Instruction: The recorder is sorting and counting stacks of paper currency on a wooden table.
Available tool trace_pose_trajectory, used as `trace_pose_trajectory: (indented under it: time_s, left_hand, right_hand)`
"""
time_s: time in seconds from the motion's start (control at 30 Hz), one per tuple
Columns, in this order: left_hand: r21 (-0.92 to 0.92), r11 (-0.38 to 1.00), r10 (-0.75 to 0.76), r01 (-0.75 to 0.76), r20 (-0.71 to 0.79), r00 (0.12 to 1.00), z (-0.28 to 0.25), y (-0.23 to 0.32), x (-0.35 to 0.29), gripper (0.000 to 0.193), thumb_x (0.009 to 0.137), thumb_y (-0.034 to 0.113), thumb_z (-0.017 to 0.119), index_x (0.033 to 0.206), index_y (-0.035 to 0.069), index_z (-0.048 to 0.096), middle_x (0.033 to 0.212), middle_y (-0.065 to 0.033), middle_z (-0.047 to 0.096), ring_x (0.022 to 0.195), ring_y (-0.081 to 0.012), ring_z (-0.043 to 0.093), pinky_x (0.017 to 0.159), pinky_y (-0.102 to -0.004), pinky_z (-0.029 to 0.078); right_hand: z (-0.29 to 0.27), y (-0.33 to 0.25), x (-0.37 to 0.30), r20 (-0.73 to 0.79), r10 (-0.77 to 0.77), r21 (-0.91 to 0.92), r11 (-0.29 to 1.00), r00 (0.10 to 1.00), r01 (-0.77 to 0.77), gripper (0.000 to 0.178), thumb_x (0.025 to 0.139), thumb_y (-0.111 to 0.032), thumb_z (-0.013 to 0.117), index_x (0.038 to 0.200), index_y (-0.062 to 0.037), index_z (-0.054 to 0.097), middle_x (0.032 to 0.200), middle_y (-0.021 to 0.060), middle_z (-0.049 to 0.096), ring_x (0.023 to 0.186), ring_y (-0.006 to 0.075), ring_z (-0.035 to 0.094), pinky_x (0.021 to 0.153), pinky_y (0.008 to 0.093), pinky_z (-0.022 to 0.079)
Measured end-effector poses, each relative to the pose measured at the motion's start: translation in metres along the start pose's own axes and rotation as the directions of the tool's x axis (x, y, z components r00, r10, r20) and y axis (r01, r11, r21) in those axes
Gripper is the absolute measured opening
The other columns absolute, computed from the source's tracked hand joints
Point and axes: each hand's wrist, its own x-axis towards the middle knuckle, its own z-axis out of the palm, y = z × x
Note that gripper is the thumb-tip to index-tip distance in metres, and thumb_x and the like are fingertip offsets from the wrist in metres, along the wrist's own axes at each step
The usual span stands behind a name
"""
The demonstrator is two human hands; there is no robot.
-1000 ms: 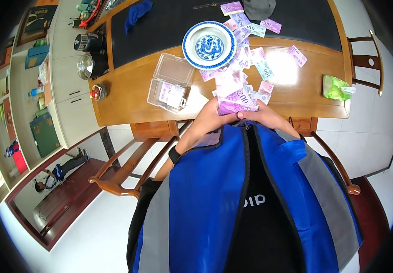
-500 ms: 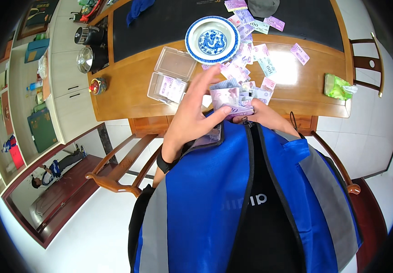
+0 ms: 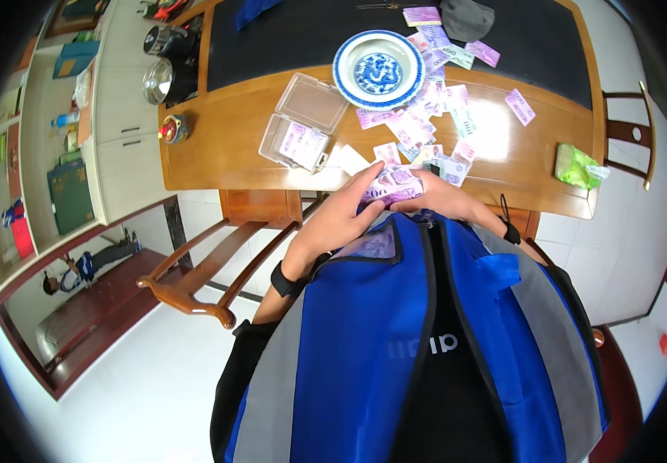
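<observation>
Notes [image 3: 393, 186] pinched btwn both hands, just above table edge, close to chest. L hand [image 3: 341, 220] fingers curled over stack's left end; R hand [image 3: 445, 202] closed under right end. Loose notes [image 3: 426, 116] scattered just beyond hands. Clear box [image 3: 303, 123] open, fwd-left of L hand. Blue-white plate [image 3: 378, 69] further out. Green packet [image 3: 577, 166] well right of R hand.

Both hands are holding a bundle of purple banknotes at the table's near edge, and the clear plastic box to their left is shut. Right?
Not quite: the clear plastic box is open, its lid folded back, with notes inside. The rest holds: the left hand and right hand hold the bundle of purple banknotes at the table edge, as the head view shows.
</observation>
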Motion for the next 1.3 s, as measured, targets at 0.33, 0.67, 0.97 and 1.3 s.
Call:
trace_pose_trajectory:
  time_s: [0.33, 0.67, 0.97, 1.3]
  left_hand:
    - [-0.01, 0.97, -0.243, 0.243, -0.023, 0.97, -0.007, -0.02, -0.057, 0.041, 0.084, 0.016, 0.049, 0.12, 0.0, 0.039, 0.088, -0.0237, 0.058, 0.081, -0.0385, 0.055, 0.071, -0.0361, 0.044]
    - [-0.376, 0.91, -0.043, 0.172, 0.327, 0.944, -0.037, -0.051, -0.099, 0.045, 0.085, 0.009, 0.048, 0.128, 0.003, 0.035, 0.124, -0.0133, 0.046, 0.115, -0.0237, 0.044, 0.092, -0.0322, 0.038]
    - [0.71, 0.697, 0.049, -0.104, 0.097, 0.994, 0.041, -0.165, 0.025, 0.056, 0.077, 0.027, 0.059, 0.127, 0.012, 0.038, 0.127, -0.0185, 0.036, 0.114, -0.0339, 0.038, 0.089, -0.0409, 0.037]
    - [0.829, 0.512, 0.259, -0.227, 0.103, 0.96, 0.091, -0.142, 0.093, 0.06, 0.072, 0.035, 0.064, 0.124, 0.018, 0.04, 0.128, -0.0167, 0.032, 0.108, -0.0332, 0.039, 0.079, -0.042, 0.04]
  right_hand:
    - [0.033, 0.026, 0.026, 0.01, -0.13, -0.293, 0.947, 0.991, 0.127, 0.043, 0.073, -0.018, 0.066, 0.11, -0.0033, 0.051, 0.095, 0.0084, 0.061, 0.084, 0.0136, 0.058, 0.074, 0.0262, 0.045]
    - [0.079, -0.027, -0.006, 0.112, -0.295, -0.636, 0.713, 0.949, 0.296, 0.048, 0.057, 0.005, 0.056, 0.102, -0.0119, 0.058, 0.087, 0.0118, 0.062, 0.081, 0.0307, 0.058, 0.068, 0.0403, 0.045]
    - [0.107, -0.014, -0.003, 0.006, -0.131, -0.551, 0.827, 0.991, 0.113, 0.036, 0.064, 0.001, 0.059, 0.1, -0.0078, 0.059, 0.084, 0.0132, 0.062, 0.077, 0.0304, 0.059, 0.068, 0.0363, 0.046]
    - [0.095, 0.017, -0.037, -0.334, -0.157, -0.284, 0.957, 0.93, 0.06, 0.027, 0.072, -0.008, 0.063, 0.098, -0.0048, 0.059, 0.087, 0.0131, 0.062, 0.076, 0.0316, 0.059, 0.067, 0.033, 0.047]
